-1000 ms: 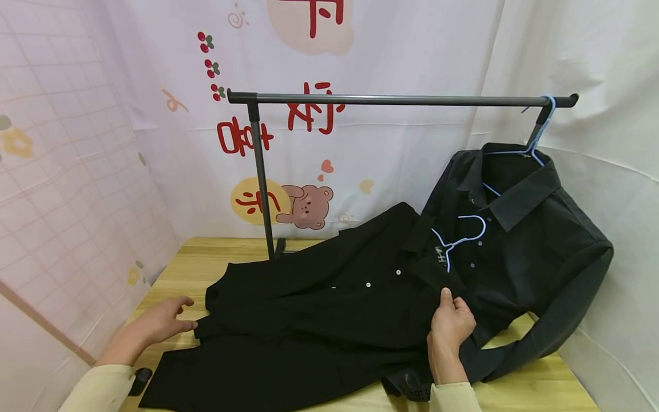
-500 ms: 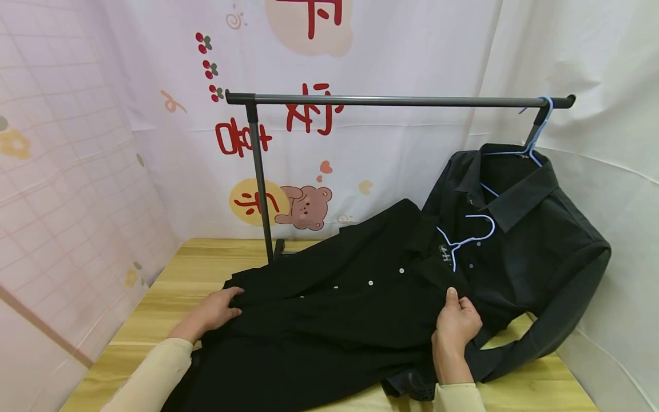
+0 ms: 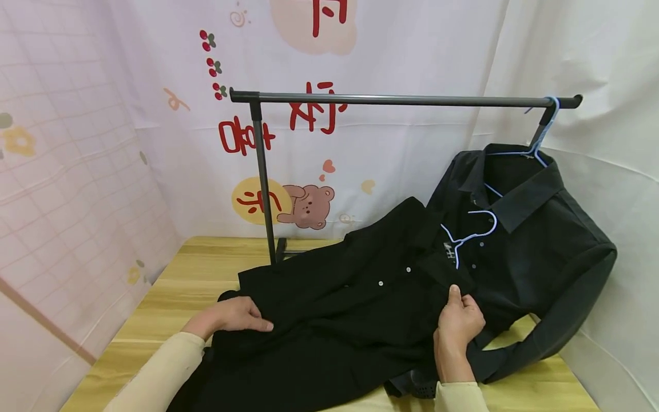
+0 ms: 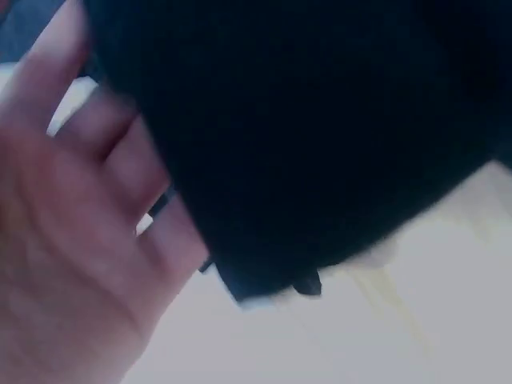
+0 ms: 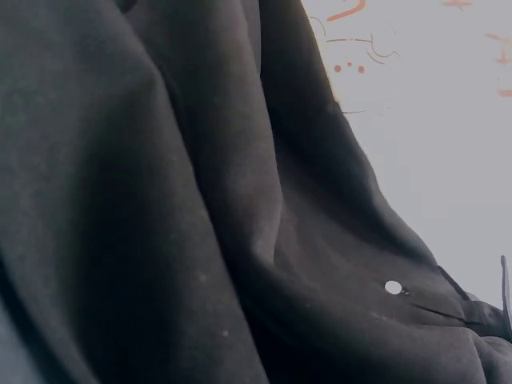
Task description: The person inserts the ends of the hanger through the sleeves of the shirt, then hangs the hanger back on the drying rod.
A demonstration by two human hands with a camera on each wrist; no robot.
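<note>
A black button-up shirt [image 3: 360, 320] with white buttons lies spread across the table, its collar end raised at the right. My right hand [image 3: 458, 326] grips it by the collar area, thumb on top; the fingers underneath are hidden. A light blue hanger [image 3: 471, 236] pokes its hook out of the collar, just above that hand. At the shirt's lower end, my left hand [image 3: 231, 317] touches the cloth. In the left wrist view, the fingers [image 4: 132, 164] run behind the dark cloth edge, fairly straight, their tips hidden. Black folds and one white button [image 5: 393, 287] fill much of the right wrist view.
A dark metal clothes rack [image 3: 391, 99] stands behind the shirt, its bar running across. From its right end hangs a second black shirt [image 3: 546, 246] on a blue hanger [image 3: 546, 129], overlapping the first one's collar. The wooden table [image 3: 170, 286] shows at the left. Printed curtains enclose the space.
My left hand has come from left of the shirt onto its lower end and moved right. The shirt's lower edge has shifted right and bunched. My right hand keeps its grip, barely moving.
</note>
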